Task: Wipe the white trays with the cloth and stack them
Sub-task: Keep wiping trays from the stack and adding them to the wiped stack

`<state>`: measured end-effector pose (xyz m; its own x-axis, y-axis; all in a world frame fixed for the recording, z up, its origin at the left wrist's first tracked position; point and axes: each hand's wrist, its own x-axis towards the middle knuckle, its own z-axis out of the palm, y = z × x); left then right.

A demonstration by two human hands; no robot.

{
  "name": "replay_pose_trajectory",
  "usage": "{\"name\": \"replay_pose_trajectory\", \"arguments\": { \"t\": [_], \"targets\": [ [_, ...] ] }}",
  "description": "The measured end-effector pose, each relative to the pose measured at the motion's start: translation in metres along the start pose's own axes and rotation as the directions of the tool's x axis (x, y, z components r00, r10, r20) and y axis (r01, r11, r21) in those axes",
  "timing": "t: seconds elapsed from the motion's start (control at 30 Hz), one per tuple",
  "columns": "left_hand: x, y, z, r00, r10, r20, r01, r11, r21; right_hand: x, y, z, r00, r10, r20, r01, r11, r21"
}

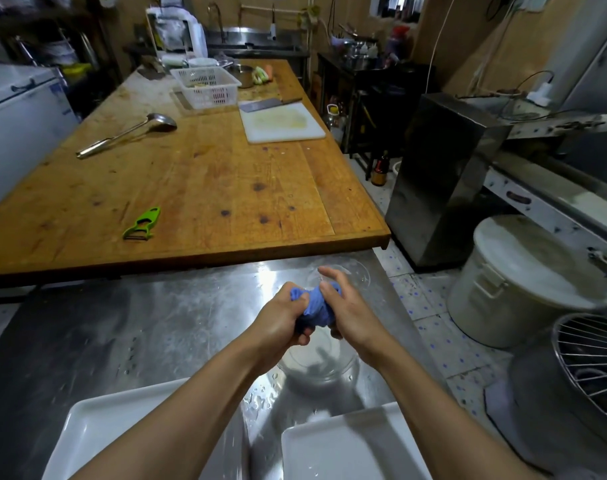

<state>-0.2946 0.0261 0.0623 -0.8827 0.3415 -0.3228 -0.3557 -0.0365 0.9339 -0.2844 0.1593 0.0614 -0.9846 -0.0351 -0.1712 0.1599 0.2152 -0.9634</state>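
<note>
Both hands closed on the blue cloth, bunched between them above the steel worktop. Left hand wrapped round the cloth's left side, fingers curled tight under it. Right hand clasping the right side, thumb across the top, forefinger raised and straighter. Directly below the grip, a clear glass bowl, wet, droplets on the steel around it. Just beyond the grip, a second clear bowl, partly hidden by the right hand. Nearer the body than the grip, two white trays: left tray under the left forearm, right tray under the right forearm, apart, unstacked. Well beyond the grip, on the wooden worktop, a green peeler.
</note>
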Motion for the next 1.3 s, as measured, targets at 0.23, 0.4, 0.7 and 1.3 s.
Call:
{"name": "replay_pose_trajectory", "arguments": {
  "t": [0.23,0.4,0.7,1.3],
  "targets": [
    [0.002,-0.006,0.003,0.99,0.141,-0.028,-0.129,0.955,0.269,0.008,0.007,-0.004,0.994,-0.084,-0.063,0.062,0.952,-0.3],
    [0.001,0.001,-0.002,0.972,-0.065,0.226,0.047,0.996,0.081,0.011,0.01,-0.013,0.936,-0.345,-0.077,0.256,0.812,-0.525],
    [0.024,-0.014,0.002,0.973,0.204,0.105,-0.182,0.405,0.896,0.03,0.0,-0.008,1.0,-0.024,-0.005,0.018,0.865,-0.501],
    [0.04,-0.047,-0.009,0.953,0.226,0.202,-0.187,-0.085,0.979,0.055,0.047,0.008,0.886,0.454,-0.097,-0.463,0.851,-0.249]
  ]
}}
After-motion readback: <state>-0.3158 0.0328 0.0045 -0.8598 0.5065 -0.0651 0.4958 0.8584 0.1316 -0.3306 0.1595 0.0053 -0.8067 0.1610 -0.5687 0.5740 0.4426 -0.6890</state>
